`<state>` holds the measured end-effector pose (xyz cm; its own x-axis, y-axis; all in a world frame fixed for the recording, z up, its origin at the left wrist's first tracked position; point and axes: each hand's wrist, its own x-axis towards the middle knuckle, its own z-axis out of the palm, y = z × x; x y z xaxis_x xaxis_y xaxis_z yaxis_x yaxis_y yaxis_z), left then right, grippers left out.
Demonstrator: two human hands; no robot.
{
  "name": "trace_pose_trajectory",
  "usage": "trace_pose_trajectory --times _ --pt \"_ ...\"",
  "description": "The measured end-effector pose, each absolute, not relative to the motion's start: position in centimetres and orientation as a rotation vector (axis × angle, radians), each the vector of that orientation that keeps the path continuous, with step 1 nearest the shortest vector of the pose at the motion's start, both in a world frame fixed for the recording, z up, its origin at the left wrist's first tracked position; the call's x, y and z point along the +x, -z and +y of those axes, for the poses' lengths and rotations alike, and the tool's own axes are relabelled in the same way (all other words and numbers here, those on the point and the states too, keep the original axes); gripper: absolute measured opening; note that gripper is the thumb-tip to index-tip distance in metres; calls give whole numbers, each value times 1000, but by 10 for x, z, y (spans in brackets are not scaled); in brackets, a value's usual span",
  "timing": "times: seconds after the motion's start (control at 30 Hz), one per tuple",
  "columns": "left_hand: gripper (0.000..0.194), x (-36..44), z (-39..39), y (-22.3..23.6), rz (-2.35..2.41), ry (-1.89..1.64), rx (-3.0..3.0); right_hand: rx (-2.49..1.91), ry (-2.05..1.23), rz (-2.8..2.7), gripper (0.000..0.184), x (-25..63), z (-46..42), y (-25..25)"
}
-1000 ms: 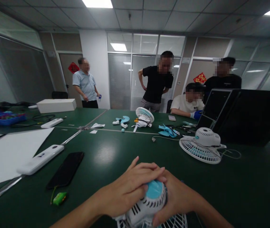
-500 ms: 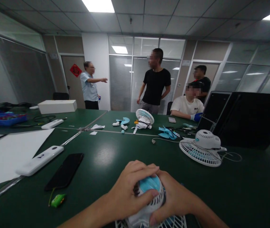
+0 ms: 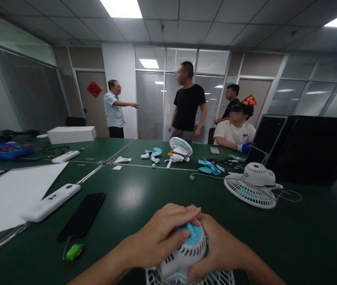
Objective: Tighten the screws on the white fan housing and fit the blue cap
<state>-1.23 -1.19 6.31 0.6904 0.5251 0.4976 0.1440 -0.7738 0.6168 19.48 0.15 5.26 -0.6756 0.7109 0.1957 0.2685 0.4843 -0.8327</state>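
Right in front of me, at the near edge of the view, a small white fan (image 3: 183, 259) lies with its grille down and its motor housing up. A light-blue cap (image 3: 194, 234) sits on top of the housing. My left hand (image 3: 164, 233) curls over the housing from the left, its thumb across the blue cap. My right hand (image 3: 220, 249) wraps round the housing's right side, thumb low at the front. The fingertips of both hands meet at the far side. Much of the housing is hidden under them, and the grille is cut off by the frame.
Another white fan (image 3: 251, 192) lies grille-down at right, near a black computer case (image 3: 266, 138). Farther off are blue fan blades (image 3: 210, 166) and a tilted fan (image 3: 180, 150). A phone (image 3: 82, 215) and white power strip (image 3: 51, 202) lie at left. Several people are beyond the table.
My left thumb has shifted up and left on the cap, so more of the blue shows. Both hands still grip the fan. The people in the back have shifted slightly.
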Motion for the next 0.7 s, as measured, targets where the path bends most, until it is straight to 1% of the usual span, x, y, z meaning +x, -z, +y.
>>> trace_pose_trajectory --times 0.17,0.3,0.4,0.47,0.53,0.63,0.7 --pt "44 -13 -11 -58 566 -942 2336 -925 -1063 -2220 88 195 1 -50" --pt "45 -13 -13 -56 592 -999 2325 -984 -988 -2292 103 198 -1 -55" --pt "52 -11 -14 -59 556 -1033 2298 -998 -911 -2303 110 202 -6 -61" --pt "57 -11 -15 -61 548 -1063 2280 -1033 -813 -2302 108 204 -10 -61" --pt "59 -11 -17 -62 565 -1108 2277 -1031 -669 -2312 102 202 -11 -58" --pt "56 -12 -21 -64 591 -1165 2286 -909 -393 -2369 96 196 -9 -46" --pt "53 -13 -23 -65 610 -1201 2292 -805 -181 -2414 85 192 -7 -39"
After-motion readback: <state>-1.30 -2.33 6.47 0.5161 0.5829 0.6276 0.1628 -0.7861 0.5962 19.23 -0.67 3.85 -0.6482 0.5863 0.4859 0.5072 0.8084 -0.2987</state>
